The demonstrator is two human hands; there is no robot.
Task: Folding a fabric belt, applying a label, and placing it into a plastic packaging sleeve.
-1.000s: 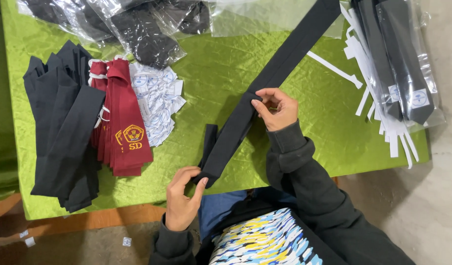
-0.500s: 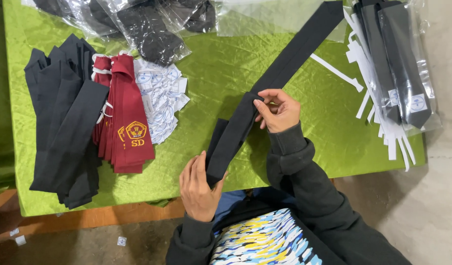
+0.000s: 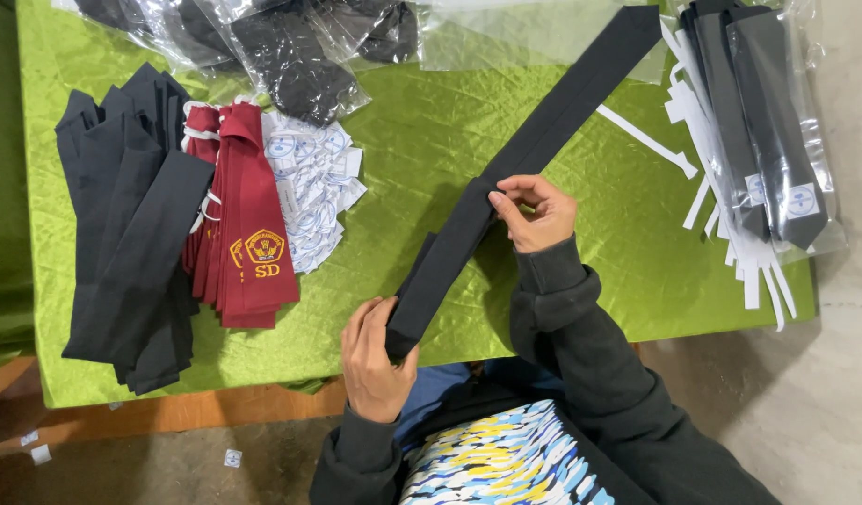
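Observation:
A long black necktie (image 3: 543,131) lies diagonally across the green cloth-covered table (image 3: 421,131), its wide end at the far right. My left hand (image 3: 373,360) grips the tie's near end at the table's front edge. My right hand (image 3: 534,213) pinches the tie at its middle, fingers closed on the fabric edge. A short folded part of the tie shows beside the near end.
A pile of black ties (image 3: 127,215) lies at the left, dark red ties with a yellow emblem (image 3: 244,224) beside it, then small white paper labels (image 3: 309,182). Bagged dark items (image 3: 290,56) sit at the back. Bagged black ties (image 3: 763,122) and white card strips (image 3: 730,243) lie right.
My left hand has moved up from below the table edge and closed around the tie's near end. The tie has shifted slightly toward the right.

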